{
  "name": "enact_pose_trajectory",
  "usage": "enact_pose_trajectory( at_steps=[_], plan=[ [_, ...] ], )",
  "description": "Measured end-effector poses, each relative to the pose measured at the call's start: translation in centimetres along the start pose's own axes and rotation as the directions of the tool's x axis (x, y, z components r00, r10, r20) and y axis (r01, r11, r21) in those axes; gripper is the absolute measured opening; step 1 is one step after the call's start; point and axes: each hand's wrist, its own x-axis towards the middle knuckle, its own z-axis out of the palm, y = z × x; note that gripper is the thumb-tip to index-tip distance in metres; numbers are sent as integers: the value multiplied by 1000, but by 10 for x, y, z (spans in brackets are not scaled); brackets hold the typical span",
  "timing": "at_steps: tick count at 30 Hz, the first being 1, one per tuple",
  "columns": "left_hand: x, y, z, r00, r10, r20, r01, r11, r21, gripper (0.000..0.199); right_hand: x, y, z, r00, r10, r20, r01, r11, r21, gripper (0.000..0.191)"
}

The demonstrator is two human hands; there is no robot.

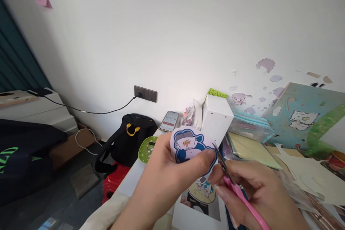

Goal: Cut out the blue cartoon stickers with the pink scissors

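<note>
**Two Hands Are Holding a Round Paper Picture and Pink Scissors**

The left hand (172,174) is pinching the blue-and-white paper picture (185,142) near the middle of the frame, with its thumb lying across the front. The right hand (261,190) is gripping the pink scissors (246,197) at lower right. The dark blades are pointing up beside the paper's right edge; I cannot tell if they are touching it. A white box (218,115) is standing close behind, making that side tight. Yellow paper (253,147) and scraps (304,172) are crowding the right side. At lower left, the table's (133,183) edge is running past a red thing (115,181). More open room is showing above, before the wall (161,36).
</note>
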Motion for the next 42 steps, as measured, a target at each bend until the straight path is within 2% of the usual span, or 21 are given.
enact_pose_trajectory(
  at_steps=[3,7,13,18,20,25,32,38,42],
  plan=[
    [-1,1,-1,999,-10,34,10,1000,7,15,-2,2,-1,999,25,34,-25,1000,-13,14],
    [-3,5,2,999,-6,43,8,998,-58,5,-6,5,-2,999,38,-14,-39,992,-116,8],
    [-3,8,4,999,1,49,3,996,-89,8,-7,5,-6,1000,20,-1,-20,968,-251,8],
    [0,8,-1,978,7,208,11,996,-88,18,-7,-1,-6,998,60,34,-54,984,-173,14],
    [0,8,-1,973,16,232,8,995,-100,21,-6,-3,-6,997,68,37,-61,985,-163,15],
    [-1,8,0,975,29,218,-6,994,-105,24,-4,-7,-8,997,53,62,-43,987,-155,18],
    [2,8,0,969,5,249,10,998,-59,24,-6,-4,-10,991,106,84,-79,957,-279,14],
    [1,5,-2,992,-52,114,42,995,94,25,-3,0,-11,993,66,96,-41,970,-239,19],
    [0,6,-6,988,-97,120,74,980,183,16,-3,-1,-13,986,75,149,-44,979,-199,20]
  ],
)
